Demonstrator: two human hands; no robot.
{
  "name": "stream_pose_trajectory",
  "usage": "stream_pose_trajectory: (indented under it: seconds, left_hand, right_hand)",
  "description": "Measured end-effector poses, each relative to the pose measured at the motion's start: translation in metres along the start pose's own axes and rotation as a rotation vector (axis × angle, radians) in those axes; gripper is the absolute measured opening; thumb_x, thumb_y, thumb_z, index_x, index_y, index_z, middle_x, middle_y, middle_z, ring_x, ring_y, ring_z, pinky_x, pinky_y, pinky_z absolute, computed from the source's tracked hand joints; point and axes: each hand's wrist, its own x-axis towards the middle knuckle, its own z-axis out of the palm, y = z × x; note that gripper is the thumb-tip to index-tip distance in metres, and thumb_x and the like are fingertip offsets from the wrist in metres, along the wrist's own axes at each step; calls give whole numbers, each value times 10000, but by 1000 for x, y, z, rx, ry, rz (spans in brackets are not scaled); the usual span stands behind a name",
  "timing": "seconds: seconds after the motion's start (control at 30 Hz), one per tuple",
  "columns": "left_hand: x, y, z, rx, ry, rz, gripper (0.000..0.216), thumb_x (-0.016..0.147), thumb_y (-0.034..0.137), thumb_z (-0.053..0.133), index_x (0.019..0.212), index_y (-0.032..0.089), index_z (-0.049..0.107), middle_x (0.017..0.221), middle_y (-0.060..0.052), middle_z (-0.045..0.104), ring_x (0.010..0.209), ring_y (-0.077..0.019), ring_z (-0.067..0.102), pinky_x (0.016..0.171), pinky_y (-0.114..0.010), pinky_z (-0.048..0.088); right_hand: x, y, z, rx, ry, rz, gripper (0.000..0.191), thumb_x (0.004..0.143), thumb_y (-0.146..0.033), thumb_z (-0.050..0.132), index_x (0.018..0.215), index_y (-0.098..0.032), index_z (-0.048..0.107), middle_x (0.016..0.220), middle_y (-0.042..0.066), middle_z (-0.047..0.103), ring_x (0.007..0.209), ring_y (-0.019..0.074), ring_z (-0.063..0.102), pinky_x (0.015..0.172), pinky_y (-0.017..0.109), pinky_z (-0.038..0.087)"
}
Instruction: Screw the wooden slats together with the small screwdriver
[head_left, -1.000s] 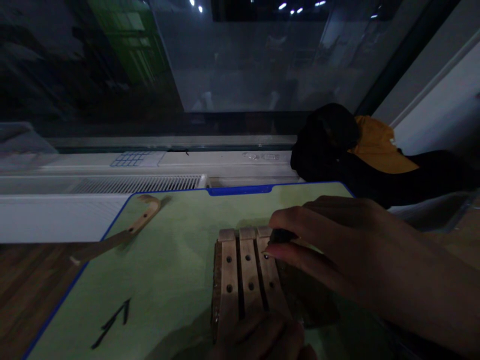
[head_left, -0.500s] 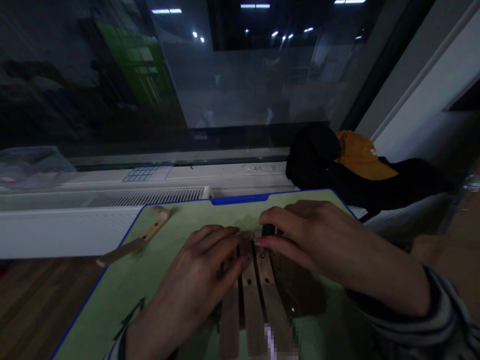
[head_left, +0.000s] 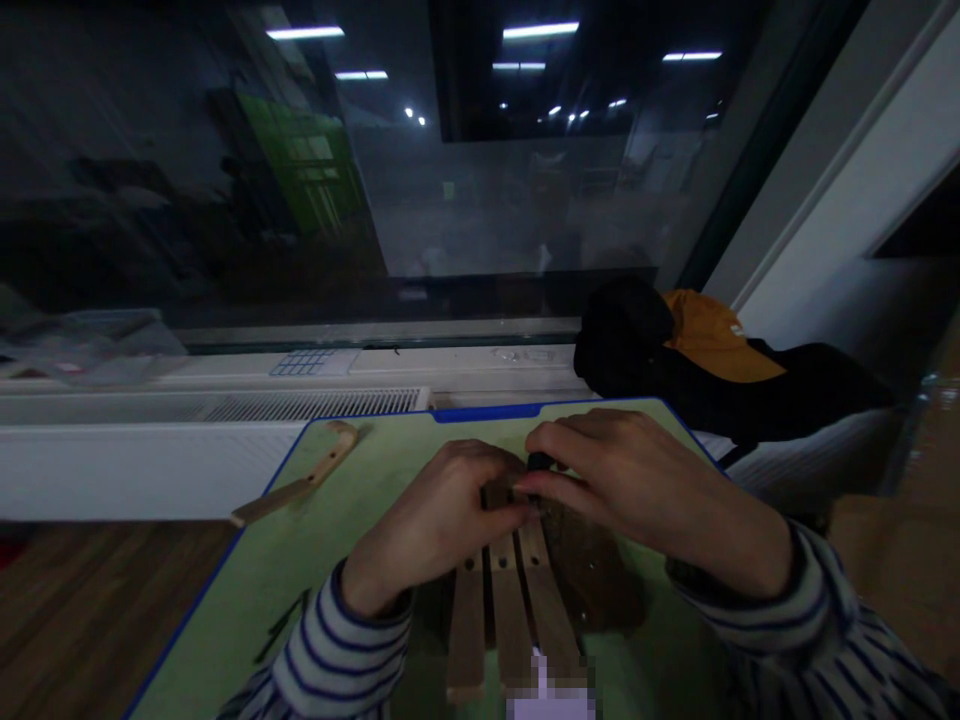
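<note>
Three flat wooden slats [head_left: 511, 620] with dark holes lie side by side on the green board [head_left: 405, 440], pointing towards me. My left hand [head_left: 442, 510] is closed round their far ends, thumb on the near side, and covers part of them. Between thumb and forefinger my right hand [head_left: 615, 475] pinches a small black cylindrical piece [head_left: 538, 461] above the far end of the right slat. Its lower end is hidden by my fingertips. A brown translucent sheet or bag [head_left: 607, 590] lies beside the slats, under my right hand.
At the board's left edge lies another wooden piece [head_left: 330, 465] with a curved end. Thin black rods [head_left: 281, 625] rest near my left sleeve. Behind stand a white radiator [head_left: 187, 460] and a window sill; black clothing and an orange cap [head_left: 720, 340] lie at the right.
My left hand has shifted right and further over the slats' far ends, uncovering the left slat's hole. My right hand keeps its pinch on the black piece. The camera view has tilted up slightly.
</note>
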Motion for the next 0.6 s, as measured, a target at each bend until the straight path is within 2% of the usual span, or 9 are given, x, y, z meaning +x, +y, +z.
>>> stream_pose_trajectory:
  seconds: [0.1, 0.3, 0.47, 0.6]
  left_hand:
    - [2, 2, 5, -17, 71, -28, 103, 785, 271, 671, 774, 169, 658, 731, -12, 663, 714, -176, 613, 651, -283, 456]
    - [5, 5, 9, 9, 98, -1, 190, 803, 163, 629, 620, 163, 581, 605, 15, 588, 627, -146, 553, 578, -249, 408]
    - [4, 3, 8, 4, 63, 0, 167, 824, 190, 613, 660, 165, 605, 634, 4, 591, 671, -159, 553, 621, -268, 406]
    - [5, 4, 8, 8, 77, -2, 111, 822, 232, 629, 729, 176, 651, 656, 3, 615, 681, -166, 559, 646, -285, 408]
  right_hand:
    - [1, -1, 1, 10, 7, 0, 222, 903, -393, 474, 879, -184, 544, 727, 18, 616, 661, 189, 612, 579, 295, 392]
    - [-1, 1, 2, 14, 27, 26, 256, 898, -417, 471, 916, -177, 557, 706, 32, 631, 671, 210, 633, 576, 300, 426]
    - [-4, 3, 0, 65, 20, -9, 227, 908, -365, 470, 1068, -219, 539, 885, 22, 658, 799, 186, 635, 700, 304, 460]
    - [-5, 3, -1, 94, 18, -26, 175, 922, -318, 454, 1027, -228, 562, 882, 4, 660, 789, 169, 630, 709, 296, 458]
